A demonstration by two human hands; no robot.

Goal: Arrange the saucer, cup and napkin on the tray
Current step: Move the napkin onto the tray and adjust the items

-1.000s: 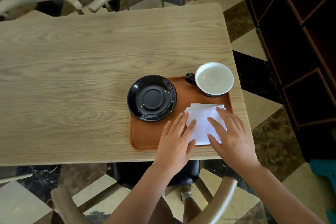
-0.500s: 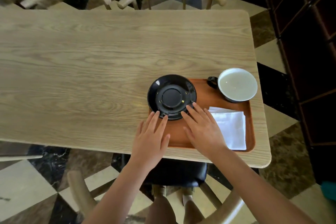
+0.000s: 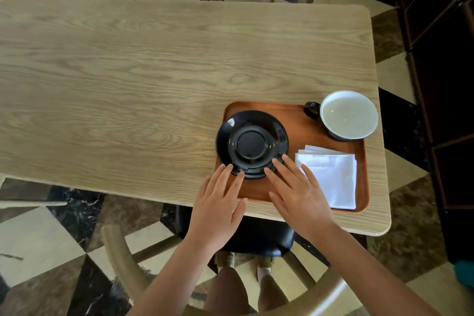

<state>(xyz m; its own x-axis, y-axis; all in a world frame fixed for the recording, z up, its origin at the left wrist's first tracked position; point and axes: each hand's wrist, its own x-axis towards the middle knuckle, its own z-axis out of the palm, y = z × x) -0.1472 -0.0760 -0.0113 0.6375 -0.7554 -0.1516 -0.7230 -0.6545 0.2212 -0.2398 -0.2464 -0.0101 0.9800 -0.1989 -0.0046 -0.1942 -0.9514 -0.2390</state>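
both hands, left hand (image 3: 218, 202) and right hand (image 3: 298, 192), are resting flat with fingers spread, each grip closed on nothing, fingertips touching the near rim of the glossy black ceramic saucer (image 3: 252, 144), lying face-up and overhanging the left edge of the brown wooden tray (image 3: 302, 126), likely stiff, slippery, breakable, best pinched at opposite rims.

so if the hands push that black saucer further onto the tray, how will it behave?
The saucer looks glossy and rigid, so it will probably slide as one piece rather than flex. Its left rim overhangs the tray edge, so it may rock or catch on the lip. It is likely ceramic, so chippable if it knocks the cup.
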